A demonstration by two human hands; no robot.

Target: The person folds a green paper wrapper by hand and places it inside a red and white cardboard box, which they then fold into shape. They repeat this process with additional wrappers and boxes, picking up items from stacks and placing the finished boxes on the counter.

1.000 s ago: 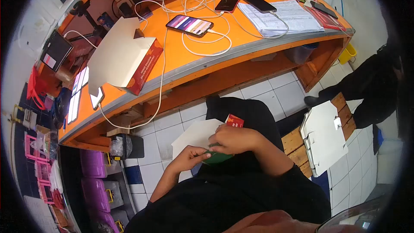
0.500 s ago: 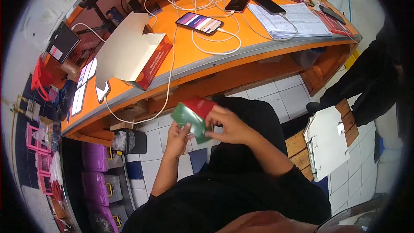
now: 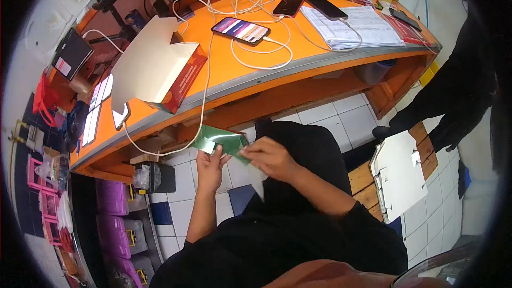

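Held up over my lap is a glossy green sheet of card (image 3: 223, 143), creased and reflecting light. My left hand (image 3: 209, 169) grips its lower left edge, thumb on the front face. At the right end, my right hand (image 3: 271, 159) has its fingers pinched together on the card's edge. A pale, pointed flap (image 3: 257, 182) hangs below my right fingers. On the counter above stands an open carton (image 3: 184, 77), red outside and white inside, its lid raised.
The orange counter (image 3: 234, 66) holds a charging phone (image 3: 241, 30), tangled white cables, more phones and a stack of papers (image 3: 354, 29). White flat cardboard (image 3: 399, 176) lies on a wooden bench (image 3: 368, 196) at right. Another person in black (image 3: 464, 82) stands beyond it, one hand over the counter.
The card has turned, so its red face no longer shows and the pale flap hangs down. My hands have shifted slightly left. The other person's forearm has appeared at upper right.
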